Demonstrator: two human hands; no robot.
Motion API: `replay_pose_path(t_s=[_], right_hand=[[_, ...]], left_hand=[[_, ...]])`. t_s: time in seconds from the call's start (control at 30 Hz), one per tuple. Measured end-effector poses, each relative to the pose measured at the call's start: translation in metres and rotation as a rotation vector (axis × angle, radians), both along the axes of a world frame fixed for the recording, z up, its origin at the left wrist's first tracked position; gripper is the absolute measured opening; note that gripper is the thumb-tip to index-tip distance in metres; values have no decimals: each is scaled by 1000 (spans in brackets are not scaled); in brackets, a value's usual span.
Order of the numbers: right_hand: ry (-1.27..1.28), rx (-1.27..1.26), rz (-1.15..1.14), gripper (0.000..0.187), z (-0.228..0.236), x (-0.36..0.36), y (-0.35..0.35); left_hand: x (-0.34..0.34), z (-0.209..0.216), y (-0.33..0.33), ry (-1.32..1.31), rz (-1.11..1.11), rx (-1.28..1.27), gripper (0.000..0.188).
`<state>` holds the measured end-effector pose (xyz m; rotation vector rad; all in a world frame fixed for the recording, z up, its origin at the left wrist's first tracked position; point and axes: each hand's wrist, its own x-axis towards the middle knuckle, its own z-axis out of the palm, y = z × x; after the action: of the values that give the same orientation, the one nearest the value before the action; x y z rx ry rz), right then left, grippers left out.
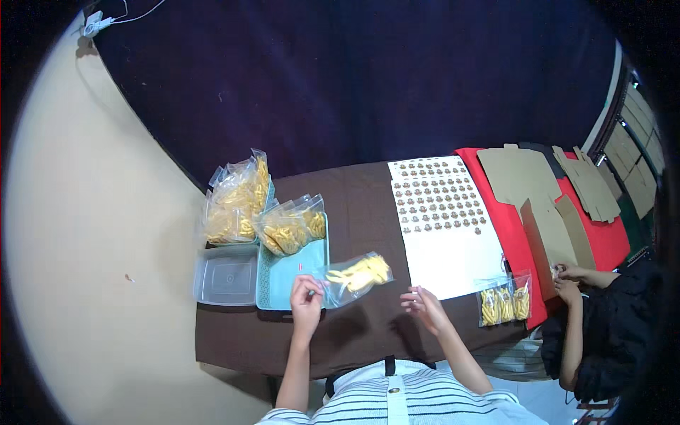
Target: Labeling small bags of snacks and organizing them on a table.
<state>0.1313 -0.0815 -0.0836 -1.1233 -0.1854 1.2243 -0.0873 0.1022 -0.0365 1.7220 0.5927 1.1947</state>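
The left hand (306, 294) pinches a small clear bag of yellow snacks (356, 276) just above the brown table (354, 205), beside the teal tray (283, 273). The right hand (423, 306) hovers empty, fingers loosely spread, near the sticker sheet (443, 219). The bag appears filled; closing or labelling it likely needs both hands.

Tiny round pictures on the sticker sheet (443, 212) (too small to read), co-worker's fingertips (563, 273) behind cardboard (545, 244).

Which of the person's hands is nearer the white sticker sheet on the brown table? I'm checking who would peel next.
Right. The right hand hovers just off the white sticker sheet, at its near left corner; the left hand is farther left, holding a clear bag of yellow snacks.
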Motion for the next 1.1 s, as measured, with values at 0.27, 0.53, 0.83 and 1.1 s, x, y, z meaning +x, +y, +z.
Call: replay_pose_path(t_s=[0.27, 0.53, 0.83, 1.1], right_hand=[[175, 123, 312, 32, 18, 13, 7], [389, 221, 121, 40, 13, -32, 9], [-109, 20, 448, 36, 1, 1, 19], [-356, -395, -247, 15, -155, 226, 21]], left_hand=[[29, 17, -40, -124, -221, -282, 28], [36, -11, -79, -5, -462, -762, 60], [37, -21, -63, -55, -249, -885, 39], [8, -6, -31, -299, -61, -855, 42]])
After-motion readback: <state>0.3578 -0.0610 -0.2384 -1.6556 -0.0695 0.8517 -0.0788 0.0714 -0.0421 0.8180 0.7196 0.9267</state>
